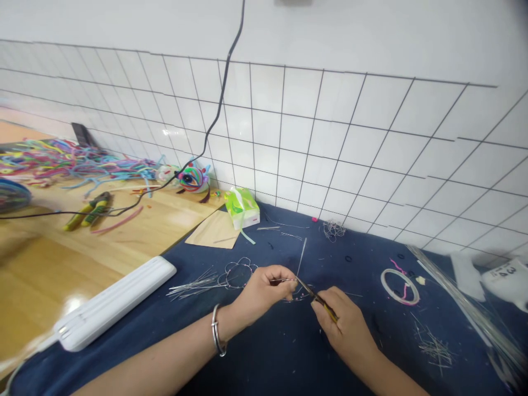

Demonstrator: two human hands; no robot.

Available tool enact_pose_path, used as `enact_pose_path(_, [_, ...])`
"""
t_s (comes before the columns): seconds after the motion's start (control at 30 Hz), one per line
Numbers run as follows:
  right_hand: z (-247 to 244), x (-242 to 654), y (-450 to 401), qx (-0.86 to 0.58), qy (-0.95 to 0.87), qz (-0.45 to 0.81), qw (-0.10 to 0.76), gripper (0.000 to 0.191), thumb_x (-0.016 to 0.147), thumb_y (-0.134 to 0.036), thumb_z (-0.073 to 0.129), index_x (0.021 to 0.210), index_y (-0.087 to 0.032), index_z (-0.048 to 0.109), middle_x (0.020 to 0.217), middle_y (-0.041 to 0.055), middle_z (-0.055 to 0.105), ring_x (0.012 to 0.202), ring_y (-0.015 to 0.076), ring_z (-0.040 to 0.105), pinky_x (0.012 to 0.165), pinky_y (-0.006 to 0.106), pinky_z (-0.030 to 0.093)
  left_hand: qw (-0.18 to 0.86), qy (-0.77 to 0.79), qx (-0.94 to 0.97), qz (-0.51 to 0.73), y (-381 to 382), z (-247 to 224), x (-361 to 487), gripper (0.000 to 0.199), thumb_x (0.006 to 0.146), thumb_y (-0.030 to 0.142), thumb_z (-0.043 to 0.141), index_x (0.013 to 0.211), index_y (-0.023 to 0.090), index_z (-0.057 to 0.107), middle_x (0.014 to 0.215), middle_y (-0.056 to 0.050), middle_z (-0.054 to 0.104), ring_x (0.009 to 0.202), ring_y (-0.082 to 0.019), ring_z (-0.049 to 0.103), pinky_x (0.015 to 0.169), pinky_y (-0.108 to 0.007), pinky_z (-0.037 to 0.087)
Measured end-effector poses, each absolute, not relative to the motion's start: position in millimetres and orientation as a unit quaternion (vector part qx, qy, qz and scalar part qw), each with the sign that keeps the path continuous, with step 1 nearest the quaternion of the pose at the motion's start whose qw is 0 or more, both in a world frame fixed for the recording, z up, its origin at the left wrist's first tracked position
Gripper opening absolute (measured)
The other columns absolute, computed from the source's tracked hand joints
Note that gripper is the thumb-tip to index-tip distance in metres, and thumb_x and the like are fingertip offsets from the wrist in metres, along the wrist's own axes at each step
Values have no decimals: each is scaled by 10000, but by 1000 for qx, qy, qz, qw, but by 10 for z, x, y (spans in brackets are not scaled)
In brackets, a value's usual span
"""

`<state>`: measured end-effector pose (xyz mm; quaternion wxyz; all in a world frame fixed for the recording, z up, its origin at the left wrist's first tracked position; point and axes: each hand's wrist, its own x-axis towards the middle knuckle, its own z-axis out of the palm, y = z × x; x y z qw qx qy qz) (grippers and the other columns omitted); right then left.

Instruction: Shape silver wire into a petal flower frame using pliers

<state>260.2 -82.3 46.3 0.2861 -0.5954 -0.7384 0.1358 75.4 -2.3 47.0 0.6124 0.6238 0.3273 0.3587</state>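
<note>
The left hand (264,289) pinches a thin wire (285,280) between its fingertips above the blue cloth (264,357), while the right hand (340,319) is closed around pliers (308,289) whose tip is at those fingertips; whether it grips the wire is too small to tell. Straight wires (192,288) lie left of the 2 hands, a white ring (384,283) to the right, and a tissue pack (247,221) behind.
</note>
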Motion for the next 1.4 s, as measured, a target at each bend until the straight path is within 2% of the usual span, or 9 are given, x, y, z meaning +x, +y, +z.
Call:
enact_pose_path(0.27, [428,2579,-816,-595,-733,154,293,174,881,-311,399,848,-196,526,773,21,508,737,151,489,684,288,391,592,331,632,374,-70,492,757,162,784,273,557,758,115,584,608,-4,568,561,-87,505,560,-208,403])
enact_pose_path(0.33, [444,2582,-817,-594,-737,147,286,177,882,-310,395,848,-196,525,781,26,507,750,158,487,692,296,391,542,342,666,381,-75,494,750,153,790,256,537,729,122,580,611,-3,560,565,-90,501,555,-209,397])
enact_pose_path(0.53, [476,2599,-823,-592,-759,76,261,167,867,-313,414,859,-192,529,814,50,496,779,185,464,700,333,386,301,362,777,419,-68,465,745,105,725,104,515,654,142,582,626,-3,556,587,-97,492,565,-216,372])
enact_pose_path(0.73, [462,2598,-845,-580,-774,5,253,153,852,-290,437,856,-174,536,802,60,474,766,192,446,687,344,382,182,332,808,452,-68,397,753,130,708,63,494,641,147,566,624,-4,561,577,-90,494,560,-208,378])
enact_pose_path(0.97, [469,2565,-864,-581,-777,-42,238,162,848,-280,438,838,-163,550,775,62,459,748,189,441,683,344,388,141,316,821,455,-72,379,745,134,705,51,493,629,147,548,618,-5,565,572,-90,497,554,-205,389])
enact_pose_path(1.4, [402,2568,-850,-580,-779,-72,228,170,849,-266,432,845,-159,564,763,62,458,735,181,449,673,328,402,156,324,824,437,-64,356,754,134,698,51,484,635,155,542,623,1,559,583,-93,501,564,-210,390])
